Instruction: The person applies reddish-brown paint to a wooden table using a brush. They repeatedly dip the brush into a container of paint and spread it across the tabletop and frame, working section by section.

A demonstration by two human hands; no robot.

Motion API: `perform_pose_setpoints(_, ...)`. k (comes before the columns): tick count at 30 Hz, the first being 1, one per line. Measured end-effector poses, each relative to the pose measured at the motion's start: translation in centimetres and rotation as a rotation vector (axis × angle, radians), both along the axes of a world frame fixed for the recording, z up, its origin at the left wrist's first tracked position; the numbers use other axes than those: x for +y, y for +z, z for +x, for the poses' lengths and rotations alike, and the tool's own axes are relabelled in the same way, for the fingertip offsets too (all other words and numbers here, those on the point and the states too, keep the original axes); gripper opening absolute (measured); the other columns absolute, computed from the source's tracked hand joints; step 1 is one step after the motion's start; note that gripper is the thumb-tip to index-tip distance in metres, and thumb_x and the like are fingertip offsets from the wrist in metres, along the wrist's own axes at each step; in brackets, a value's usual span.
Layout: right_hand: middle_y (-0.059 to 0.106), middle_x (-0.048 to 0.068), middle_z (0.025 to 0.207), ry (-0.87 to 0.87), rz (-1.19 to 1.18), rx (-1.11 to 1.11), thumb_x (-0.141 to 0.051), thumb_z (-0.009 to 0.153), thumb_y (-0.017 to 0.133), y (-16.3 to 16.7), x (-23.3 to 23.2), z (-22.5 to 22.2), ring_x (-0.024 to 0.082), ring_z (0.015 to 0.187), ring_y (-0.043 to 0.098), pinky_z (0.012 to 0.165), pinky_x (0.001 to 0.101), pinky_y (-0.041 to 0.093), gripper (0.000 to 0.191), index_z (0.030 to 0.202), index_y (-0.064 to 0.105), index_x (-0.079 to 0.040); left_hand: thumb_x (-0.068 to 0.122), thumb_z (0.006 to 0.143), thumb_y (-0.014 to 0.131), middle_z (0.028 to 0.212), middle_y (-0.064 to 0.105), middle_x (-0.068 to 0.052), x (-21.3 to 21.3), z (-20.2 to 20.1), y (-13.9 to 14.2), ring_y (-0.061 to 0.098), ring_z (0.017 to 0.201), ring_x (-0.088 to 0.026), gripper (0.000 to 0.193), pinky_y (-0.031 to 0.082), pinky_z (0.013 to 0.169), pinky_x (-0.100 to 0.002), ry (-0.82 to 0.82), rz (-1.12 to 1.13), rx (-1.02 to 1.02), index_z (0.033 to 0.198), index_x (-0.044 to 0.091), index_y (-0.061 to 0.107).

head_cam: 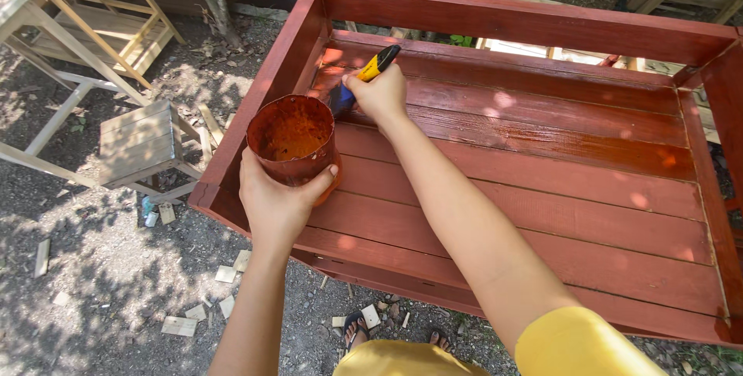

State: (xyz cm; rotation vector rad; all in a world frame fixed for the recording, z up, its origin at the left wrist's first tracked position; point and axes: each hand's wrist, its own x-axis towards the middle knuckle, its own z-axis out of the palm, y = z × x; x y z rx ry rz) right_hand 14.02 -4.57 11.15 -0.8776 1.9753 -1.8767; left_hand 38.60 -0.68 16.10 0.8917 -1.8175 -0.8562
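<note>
The paintbrush, with a yellow and black handle and a dark blue ferrule, lies angled against the red-stained slats at the far left corner of the wooden frame, bristles down on a slat that shines wet. The right hand holds it, fingers wrapped fully around the handle, so that grip is closed on the brush. The bristle tips are hidden behind the container, so I cannot tell exactly where they touch.

Just beside it, nearer the camera, the left hand cups a stain-smeared container from below, thumb and fingers closed around its lower wall. The container stands upright above the frame's left edge, its inside coated orange-red; how full it is cannot be seen.

The frame has about 7 long slats and raised side rails. Beyond it lie bare ground, scattered wood offcuts, a small unpainted stool and pale timber frames. 2 sandalled feet show below.

Risks, as I judge them: the container is held over the frame's edge, so a tilt could spill stain onto finished slats or the feet. The right forearm crosses freshly coated wood, and lowering it would smear the wet sheen. An overloaded brush could pool stain in the corner joint.
</note>
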Motion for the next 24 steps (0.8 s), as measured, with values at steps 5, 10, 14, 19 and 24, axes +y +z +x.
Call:
perform_pose_setpoints(5,0.074,0.005,0.075,0.073,-0.203,-0.314,-0.016,0.082,0.080,0.2,-3.2,1.2,0.013,0.049,0.068,0.044,0.0273,0.055,0.017,0.088,0.073,-0.002,0.024,0.062,0.095,0.123,0.070,-0.015,0.6,1.5,0.3,0.070,0.113,-0.026,0.080,0.056,0.095,-0.038,-0.007,-0.010,0.003,0.128,0.001,0.056)
perform_pose_setpoints(10,0.074,0.009,0.073,0.001,0.003,-0.172,-0.014,0.079,0.083,0.4,-2.3,0.4,0.018,0.052,0.070,0.045,0.0306,0.056,0.019,0.085,0.071,0.000,0.026,0.060,0.096,0.119,0.071,-0.015,0.9,2.0,0.0,0.071,0.109,-0.027,0.079,0.057,0.093,-0.039,0.039,-0.006,-0.076,0.124,0.000,0.057)
perform_pose_setpoints(14,0.078,0.010,0.076,-0.141,0.185,0.058,-0.017,0.075,0.086,1.0,1.2,-1.4,0.018,0.061,0.076,0.056,0.0319,0.061,0.019,0.080,0.075,-0.003,0.027,0.060,0.097,0.117,0.070,-0.016,0.9,1.2,-0.4,0.071,0.108,-0.027,0.079,0.057,0.091,-0.039,0.017,-0.025,-0.066,0.123,0.000,0.058)
perform_pose_setpoints(19,0.079,0.010,0.081,-0.247,0.290,0.149,-0.019,0.073,0.088,1.3,7.9,-5.3,0.018,0.067,0.076,0.065,0.0342,0.062,0.022,0.080,0.074,-0.004,0.028,0.060,0.097,0.120,0.068,-0.017,1.2,-0.4,-0.4,0.069,0.112,-0.029,0.080,0.056,0.095,-0.040,-0.040,-0.053,-0.046,0.123,0.000,0.057)
perform_pose_setpoints(24,0.076,0.011,0.084,-0.377,0.322,0.154,-0.017,0.070,0.092,1.5,16.1,-9.1,0.019,0.070,0.076,0.062,0.0354,0.062,0.040,0.090,0.063,0.000,0.027,0.060,0.096,0.121,0.067,-0.016,3.0,-3.7,-0.6,0.067,0.115,-0.030,0.081,0.054,0.098,-0.041,-0.155,-0.042,-0.025,0.126,0.001,0.057)
